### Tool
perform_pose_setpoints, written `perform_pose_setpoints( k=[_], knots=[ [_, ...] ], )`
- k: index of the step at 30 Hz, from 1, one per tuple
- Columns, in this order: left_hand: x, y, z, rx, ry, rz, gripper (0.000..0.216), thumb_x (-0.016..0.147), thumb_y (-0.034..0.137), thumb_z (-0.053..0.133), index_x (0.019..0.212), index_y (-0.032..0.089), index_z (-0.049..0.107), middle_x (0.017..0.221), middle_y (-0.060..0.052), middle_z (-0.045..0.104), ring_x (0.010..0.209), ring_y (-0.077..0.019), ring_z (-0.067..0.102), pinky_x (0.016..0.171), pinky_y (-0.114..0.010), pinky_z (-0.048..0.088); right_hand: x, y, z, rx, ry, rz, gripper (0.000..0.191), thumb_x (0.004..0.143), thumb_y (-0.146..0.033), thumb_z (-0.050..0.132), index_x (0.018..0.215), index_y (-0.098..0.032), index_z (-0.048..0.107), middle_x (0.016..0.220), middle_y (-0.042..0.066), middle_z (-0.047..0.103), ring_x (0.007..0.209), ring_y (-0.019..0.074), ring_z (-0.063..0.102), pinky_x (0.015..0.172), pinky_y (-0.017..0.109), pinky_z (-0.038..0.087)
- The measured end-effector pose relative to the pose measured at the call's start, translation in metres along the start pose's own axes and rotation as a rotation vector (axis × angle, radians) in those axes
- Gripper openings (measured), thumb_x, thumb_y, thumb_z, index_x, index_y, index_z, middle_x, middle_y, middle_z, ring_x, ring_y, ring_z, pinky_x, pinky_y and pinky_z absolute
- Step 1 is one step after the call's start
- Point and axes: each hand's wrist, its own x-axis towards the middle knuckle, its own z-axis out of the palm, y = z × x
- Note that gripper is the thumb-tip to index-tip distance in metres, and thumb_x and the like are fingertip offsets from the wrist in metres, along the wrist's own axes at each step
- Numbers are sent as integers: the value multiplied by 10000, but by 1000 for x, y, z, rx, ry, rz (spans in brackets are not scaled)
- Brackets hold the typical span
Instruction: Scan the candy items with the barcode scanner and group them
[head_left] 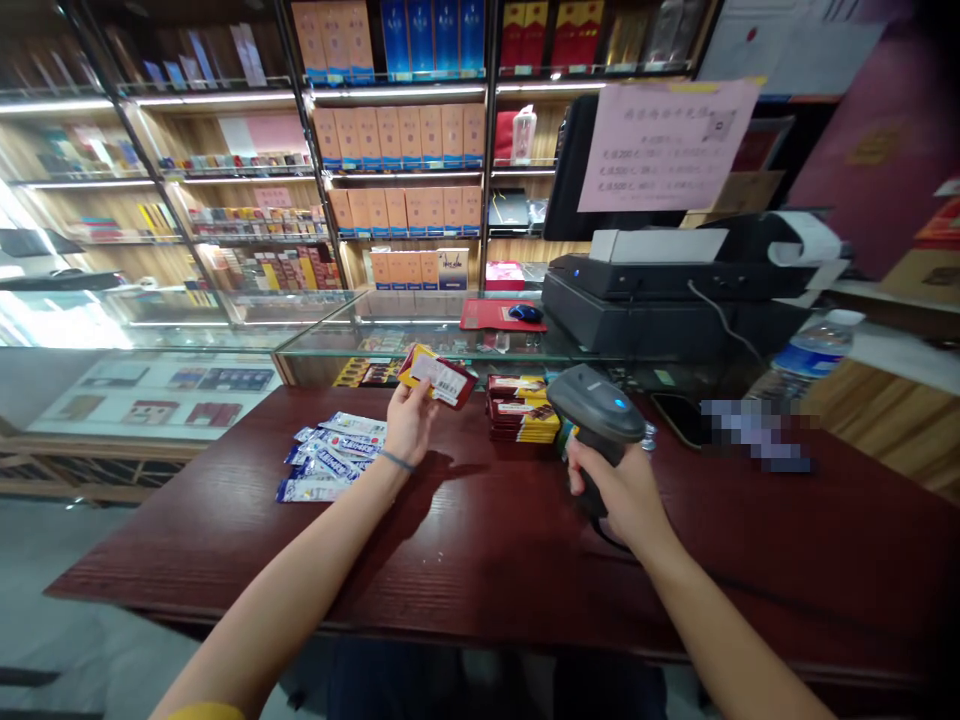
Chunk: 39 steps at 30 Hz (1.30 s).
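Pinched in my left hand (412,422) is a dark red and yellow snack packet (442,378), its white barcode label turned toward me. My right hand (619,487) is wrapped round the handle of a black barcode scanner (598,408), which shows a small blue light on top. Between the two hands sits a stack of similar red and yellow packets (520,408) on the dark wooden desk (450,560). Several blue and white slim packets (334,460) lie in a loose pile to the left of my left hand.
Behind the desk runs a glass display counter (337,325) with a red mat and a blue mouse (525,313). A black register (675,300) with a monitor stands at right. Nearby are a phone (679,418) and a water bottle (806,355). Boxed goods fill the back shelves.
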Motion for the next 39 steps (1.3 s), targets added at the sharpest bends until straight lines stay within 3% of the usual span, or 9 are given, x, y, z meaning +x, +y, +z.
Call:
perform_pose_setpoints(
  k=[7, 13, 18, 24, 31, 39],
  knots=[
    [-12, 2, 25, 469, -82, 342, 276, 761, 309, 825, 957, 226, 650, 961, -11, 720, 896, -167, 685, 842, -271, 531, 4, -6, -5, 120, 70, 11, 214, 840, -334, 696, 715, -226, 560, 474, -53, 552, 436, 117, 489, 485, 253, 408],
    [-21, 3, 57, 949, -419, 627, 89, 904, 313, 696, 980, 278, 726, 1009, -49, 721, 978, -220, 659, 924, -301, 489, 8, -7, -11, 244, 146, -1, 210, 834, -317, 706, 734, -232, 542, 497, -68, 544, 426, 104, 482, 459, 243, 393],
    [-20, -21, 81, 1253, -699, 708, 170, 989, 269, 557, 1021, 273, 724, 1010, -80, 698, 960, -219, 654, 914, -302, 471, 10, -11, -13, 321, 169, -18, 226, 813, -299, 731, 713, -217, 546, 551, -67, 557, 414, 85, 497, 449, 235, 389],
    [-17, -52, 92, 1689, -813, 904, 190, 1029, 224, 484, 1073, 217, 668, 1077, -84, 701, 1011, -212, 662, 915, -327, 502, 12, -11, -13, 339, 188, -23, 230, 796, -293, 722, 666, -207, 552, 523, -64, 547, 385, 78, 476, 420, 228, 382],
    [-19, -60, 87, 1744, -833, 821, 278, 1032, 194, 466, 1217, 232, 671, 1179, -66, 720, 985, -191, 706, 857, -289, 549, 11, -13, -14, 327, 185, -26, 231, 792, -284, 714, 638, -201, 564, 506, -60, 548, 384, 80, 482, 425, 226, 392],
    [-14, -65, 77, 1576, -908, 783, 393, 996, 138, 501, 1342, 237, 659, 1321, -79, 702, 1189, -203, 679, 995, -301, 561, 10, -11, -13, 304, 172, -30, 228, 811, -293, 717, 684, -208, 548, 505, -66, 553, 399, 87, 489, 442, 230, 394]
  ],
)
